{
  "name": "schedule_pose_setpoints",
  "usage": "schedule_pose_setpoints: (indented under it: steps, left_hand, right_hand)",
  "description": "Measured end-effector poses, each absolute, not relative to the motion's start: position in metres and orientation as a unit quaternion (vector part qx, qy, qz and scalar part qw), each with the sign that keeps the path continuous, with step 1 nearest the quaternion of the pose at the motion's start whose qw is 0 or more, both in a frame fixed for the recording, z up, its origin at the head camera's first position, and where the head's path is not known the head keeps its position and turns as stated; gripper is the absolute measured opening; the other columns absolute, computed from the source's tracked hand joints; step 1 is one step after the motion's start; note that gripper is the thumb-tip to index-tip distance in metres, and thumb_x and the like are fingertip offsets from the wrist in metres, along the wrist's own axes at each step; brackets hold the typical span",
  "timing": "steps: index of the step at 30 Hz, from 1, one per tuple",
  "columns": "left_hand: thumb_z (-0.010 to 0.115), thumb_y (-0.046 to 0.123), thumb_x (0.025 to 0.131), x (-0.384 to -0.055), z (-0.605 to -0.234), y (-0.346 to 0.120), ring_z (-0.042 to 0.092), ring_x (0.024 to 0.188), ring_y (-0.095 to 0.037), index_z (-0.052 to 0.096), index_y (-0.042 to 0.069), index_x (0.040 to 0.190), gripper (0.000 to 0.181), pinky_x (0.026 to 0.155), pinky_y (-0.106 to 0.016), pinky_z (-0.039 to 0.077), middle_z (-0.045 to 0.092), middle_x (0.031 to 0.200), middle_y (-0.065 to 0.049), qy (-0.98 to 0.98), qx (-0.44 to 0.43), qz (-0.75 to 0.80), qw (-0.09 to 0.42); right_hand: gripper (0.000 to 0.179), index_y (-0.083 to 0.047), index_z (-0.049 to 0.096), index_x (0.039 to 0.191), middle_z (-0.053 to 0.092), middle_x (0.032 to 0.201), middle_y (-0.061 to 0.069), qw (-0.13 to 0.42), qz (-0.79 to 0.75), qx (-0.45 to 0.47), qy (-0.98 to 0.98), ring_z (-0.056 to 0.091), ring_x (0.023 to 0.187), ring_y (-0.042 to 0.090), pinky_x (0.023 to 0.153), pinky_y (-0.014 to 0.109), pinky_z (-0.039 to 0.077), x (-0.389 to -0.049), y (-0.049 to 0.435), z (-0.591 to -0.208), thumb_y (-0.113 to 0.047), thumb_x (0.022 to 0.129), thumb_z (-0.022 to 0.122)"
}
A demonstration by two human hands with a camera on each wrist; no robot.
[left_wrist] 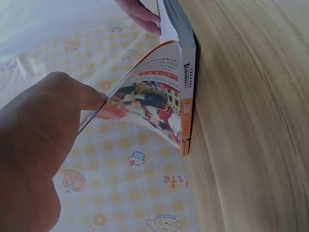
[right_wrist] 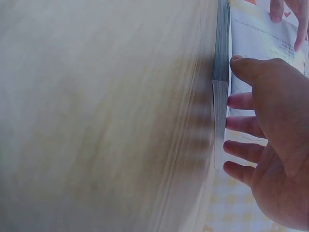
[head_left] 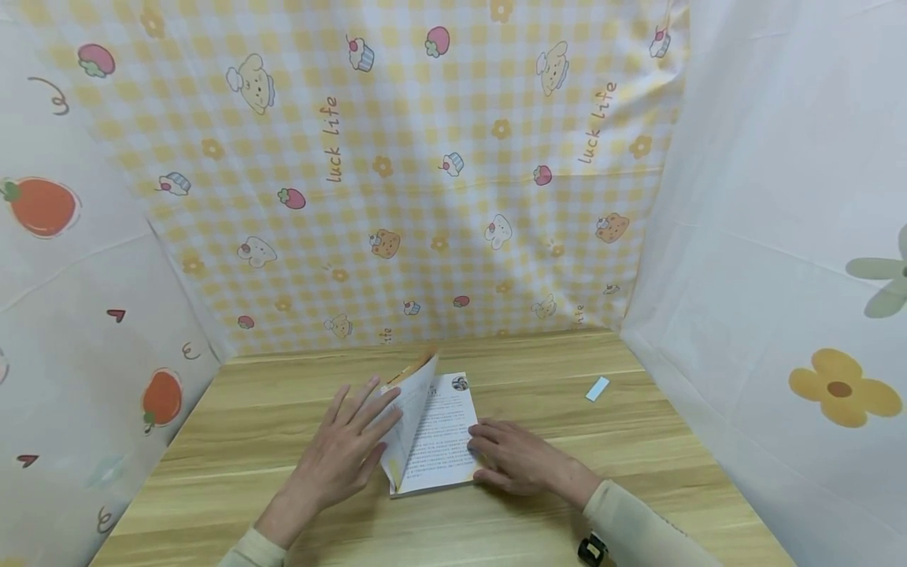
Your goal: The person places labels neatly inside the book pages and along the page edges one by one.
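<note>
A thick paperback book (head_left: pixel 448 437) lies on the table with its front cover and first leaf (head_left: pixel 413 421) raised and leaning left. The cover's colourful outer picture (left_wrist: pixel 145 104) and the white-and-orange spine (left_wrist: pixel 187 87) show in the left wrist view. My left hand (head_left: pixel 347 441) is at the raised leaf, its fingers spread and fairly straight against the printed inner side, and the thumb at the cover's edge. At the right edge of the printed page, my right hand (head_left: pixel 517 457) rests, fingertips and thumb touching the book, fingers loosely bent.
The book lies on a wood-grain table (head_left: pixel 283 409). A small pale blue strip (head_left: pixel 597 388) is on the table at the right. Behind hangs a yellow checked cloth (head_left: pixel 425 197), with white patterned cloths on both sides. A black device (head_left: pixel 591 549) sits by the right sleeve.
</note>
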State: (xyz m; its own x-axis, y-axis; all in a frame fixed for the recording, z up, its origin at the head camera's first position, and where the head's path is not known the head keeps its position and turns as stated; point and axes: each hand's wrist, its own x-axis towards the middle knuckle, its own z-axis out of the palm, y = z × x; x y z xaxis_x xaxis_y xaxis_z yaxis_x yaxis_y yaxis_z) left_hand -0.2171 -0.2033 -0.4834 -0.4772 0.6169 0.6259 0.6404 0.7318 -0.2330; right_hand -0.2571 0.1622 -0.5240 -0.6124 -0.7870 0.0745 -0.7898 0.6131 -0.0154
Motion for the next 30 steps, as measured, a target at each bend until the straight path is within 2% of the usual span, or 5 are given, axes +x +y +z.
schedule_pose_setpoints:
  steps: [10,19,22,26,30]
  left_hand:
    - [0.081,0.022,0.087,-0.211,-0.492,-0.215,0.058,0.154,-0.04,0.079,0.013,0.132,0.045,0.147,-0.064,0.006,0.073,0.155,-0.012,-0.867,-0.342,0.033,0.36]
    - [0.078,0.031,0.097,-0.203,-0.508,-0.226,0.065,0.151,-0.033,0.08,0.022,0.136,0.04,0.149,-0.047,-0.004,0.075,0.153,-0.004,-0.892,-0.323,0.032,0.316]
    - [0.074,0.037,0.104,-0.198,-0.509,-0.226,0.064,0.153,-0.031,0.078,0.024,0.142,0.04,0.147,-0.054,0.02,0.073,0.156,-0.002,-0.911,-0.305,0.016,0.277]
    - [0.07,0.043,0.11,-0.194,-0.508,-0.225,0.062,0.155,-0.034,0.074,0.022,0.15,0.045,0.131,-0.065,0.046,0.07,0.161,-0.004,-0.935,-0.285,-0.019,0.211]
    - [0.067,0.047,0.112,-0.192,-0.508,-0.224,0.06,0.155,-0.04,0.069,0.019,0.155,0.052,0.128,-0.068,0.049,0.064,0.166,-0.01,-0.949,-0.272,-0.056,0.15]
  right_hand:
    - [0.055,-0.017,0.064,0.157,0.058,0.172,0.01,0.035,0.024,0.438,-0.898,0.055,0.161,0.033,0.133,0.055,0.048,-0.257,0.163,-0.524,-0.054,0.117,0.056]
    - [0.053,-0.017,0.065,0.155,0.059,0.171,0.009,0.034,0.025,0.439,-0.898,0.055,0.161,0.033,0.133,0.055,0.049,-0.257,0.163,-0.524,-0.053,0.117,0.056]
    - [0.053,-0.017,0.065,0.155,0.059,0.171,0.009,0.035,0.024,0.439,-0.897,0.055,0.161,0.032,0.133,0.054,0.049,-0.257,0.163,-0.524,-0.053,0.117,0.057]
    - [0.053,-0.018,0.065,0.155,0.059,0.171,0.009,0.037,0.022,0.441,-0.896,0.055,0.16,0.033,0.133,0.054,0.049,-0.257,0.163,-0.524,-0.053,0.117,0.056]
    - [0.054,-0.017,0.065,0.155,0.059,0.17,0.01,0.04,0.022,0.444,-0.895,0.056,0.16,0.033,0.132,0.055,0.05,-0.256,0.163,-0.524,-0.054,0.117,0.057]
